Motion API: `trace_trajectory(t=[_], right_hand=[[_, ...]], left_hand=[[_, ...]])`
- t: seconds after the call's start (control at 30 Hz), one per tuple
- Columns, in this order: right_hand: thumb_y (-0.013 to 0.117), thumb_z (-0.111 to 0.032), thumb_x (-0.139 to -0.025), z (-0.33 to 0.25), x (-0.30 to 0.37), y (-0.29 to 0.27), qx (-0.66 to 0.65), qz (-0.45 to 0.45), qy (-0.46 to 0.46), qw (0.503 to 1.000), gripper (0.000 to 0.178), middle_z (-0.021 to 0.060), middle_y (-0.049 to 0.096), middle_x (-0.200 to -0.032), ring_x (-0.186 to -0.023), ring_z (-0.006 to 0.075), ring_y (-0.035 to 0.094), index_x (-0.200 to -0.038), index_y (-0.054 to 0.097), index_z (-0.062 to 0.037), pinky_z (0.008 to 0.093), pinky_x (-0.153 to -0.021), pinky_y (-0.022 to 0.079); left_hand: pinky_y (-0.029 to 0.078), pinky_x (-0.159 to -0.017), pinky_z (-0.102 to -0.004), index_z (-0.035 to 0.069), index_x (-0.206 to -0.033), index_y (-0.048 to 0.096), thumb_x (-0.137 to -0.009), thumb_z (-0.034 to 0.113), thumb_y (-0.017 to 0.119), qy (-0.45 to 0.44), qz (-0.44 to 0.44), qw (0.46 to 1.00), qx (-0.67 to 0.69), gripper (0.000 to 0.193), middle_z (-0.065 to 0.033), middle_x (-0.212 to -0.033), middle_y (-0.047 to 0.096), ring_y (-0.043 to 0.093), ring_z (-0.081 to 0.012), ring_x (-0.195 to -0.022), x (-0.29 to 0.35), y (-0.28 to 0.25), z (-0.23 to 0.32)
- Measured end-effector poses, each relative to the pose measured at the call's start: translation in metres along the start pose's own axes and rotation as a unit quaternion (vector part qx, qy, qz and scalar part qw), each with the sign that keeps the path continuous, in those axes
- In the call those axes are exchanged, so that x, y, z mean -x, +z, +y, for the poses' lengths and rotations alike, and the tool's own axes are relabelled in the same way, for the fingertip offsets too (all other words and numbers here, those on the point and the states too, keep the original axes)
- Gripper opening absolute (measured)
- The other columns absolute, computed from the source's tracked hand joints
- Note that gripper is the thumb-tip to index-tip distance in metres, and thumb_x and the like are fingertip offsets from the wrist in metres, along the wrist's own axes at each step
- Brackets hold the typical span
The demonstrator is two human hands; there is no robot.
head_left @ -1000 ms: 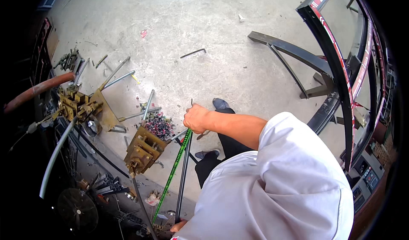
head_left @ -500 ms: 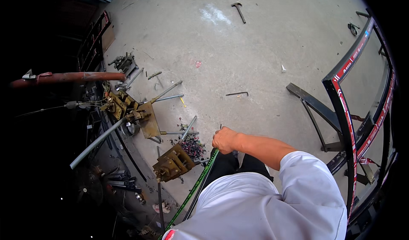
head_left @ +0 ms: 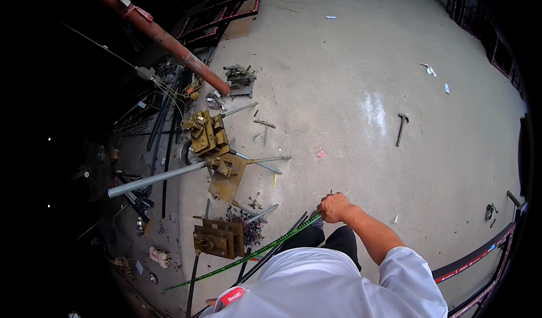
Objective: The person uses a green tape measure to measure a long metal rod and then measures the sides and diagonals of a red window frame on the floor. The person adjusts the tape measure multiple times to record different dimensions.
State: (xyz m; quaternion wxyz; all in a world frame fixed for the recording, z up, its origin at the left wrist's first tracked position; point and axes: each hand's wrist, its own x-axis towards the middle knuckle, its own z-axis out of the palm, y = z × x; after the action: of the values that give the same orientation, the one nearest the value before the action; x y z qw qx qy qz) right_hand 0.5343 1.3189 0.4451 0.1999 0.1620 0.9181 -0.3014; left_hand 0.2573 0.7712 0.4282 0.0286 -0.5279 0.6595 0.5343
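Observation:
My right hand [head_left: 336, 207] is closed round the upper end of a long thin bar [head_left: 248, 256] with a green-and-black patterned face. A small dark tip pokes out above the fist. The bar slants down to the left, across the front of my body. Plain dark bars [head_left: 275, 251] lie close below it, running toward my left side. Only a sliver of my left hand [head_left: 212, 302] shows at the lower edge, next to the dark bars and my white shirt. Its fingers are mostly hidden, so its grip cannot be made out.
Brass-coloured metal press tools [head_left: 206, 134] with pipe handles stand on the left; another [head_left: 220, 239] is nearer me. Small dark scraps [head_left: 248, 227] litter the floor beside it. A red-brown pole [head_left: 169, 47] rises behind. A hammer [head_left: 401, 129] lies right; a dark frame [head_left: 480, 259] stands lower right.
My view has swung left, so the press tools sit further into the picture and the dark frame has slid toward the lower right. The green-patterned bar now lies flatter, still in my right hand.

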Motion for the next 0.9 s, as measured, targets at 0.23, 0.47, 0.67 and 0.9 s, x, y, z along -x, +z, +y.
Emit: trace_trajectory(t=[0.23, 0.47, 0.67, 0.9], right_hand=[[0.061, -0.023, -0.084, 0.110, -0.066, -0.147, 0.091, -0.043, -0.040, 0.994, 0.022, 0.0123, 0.077, -0.101, -0.101, 0.0360, 0.074, -0.096, 0.078, -0.0155, 0.0486, -0.085, 0.058], [0.059, -0.024, -0.087, 0.255, -0.131, -0.316, 0.193, -0.092, -0.058, 0.975, 0.025, 0.0105, 0.077, -0.107, -0.106, 0.0331, 0.073, -0.102, 0.079, -0.0187, 0.0459, -0.091, 0.057], [0.060, -0.023, -0.085, 0.362, -0.169, -0.486, 0.241, -0.099, -0.060, 0.963, 0.024, 0.0101, 0.077, -0.103, -0.103, 0.0321, 0.073, -0.099, 0.079, -0.0182, 0.0461, -0.088, 0.058], [0.063, -0.018, -0.083, 0.484, -0.239, -0.679, 0.290, -0.039, -0.011, 0.956, 0.019, 0.0076, 0.076, -0.094, -0.095, 0.0306, 0.073, -0.093, 0.079, -0.0169, 0.0431, -0.083, 0.058]], left_hand=[[0.059, -0.089, -0.0469, 0.016, -0.128, 0.063, -0.099, 0.064, 0.045, -0.035, 0.068, 0.994, 0.075, 0.059, -0.0046, -0.124, 0.071, 0.069, -0.0275, -0.106, 0.088, 0.048, -0.031], [0.059, -0.089, -0.0474, 0.017, -0.131, 0.062, -0.099, 0.065, 0.045, -0.099, 0.149, 0.965, 0.192, 0.061, -0.0046, -0.127, 0.070, 0.068, -0.0280, -0.107, 0.239, 0.156, -0.156], [0.058, -0.091, -0.0460, 0.020, -0.136, 0.059, -0.098, 0.069, 0.042, -0.130, 0.114, 0.960, 0.220, 0.063, -0.0025, -0.131, 0.069, 0.068, -0.0282, -0.110, 0.409, 0.267, -0.183], [0.055, -0.085, -0.0373, 0.024, -0.119, 0.068, -0.094, 0.070, 0.045, -0.199, 0.044, 0.938, 0.279, 0.057, 0.0049, -0.117, 0.073, 0.067, -0.0179, -0.104, 0.404, 0.360, -0.229]])
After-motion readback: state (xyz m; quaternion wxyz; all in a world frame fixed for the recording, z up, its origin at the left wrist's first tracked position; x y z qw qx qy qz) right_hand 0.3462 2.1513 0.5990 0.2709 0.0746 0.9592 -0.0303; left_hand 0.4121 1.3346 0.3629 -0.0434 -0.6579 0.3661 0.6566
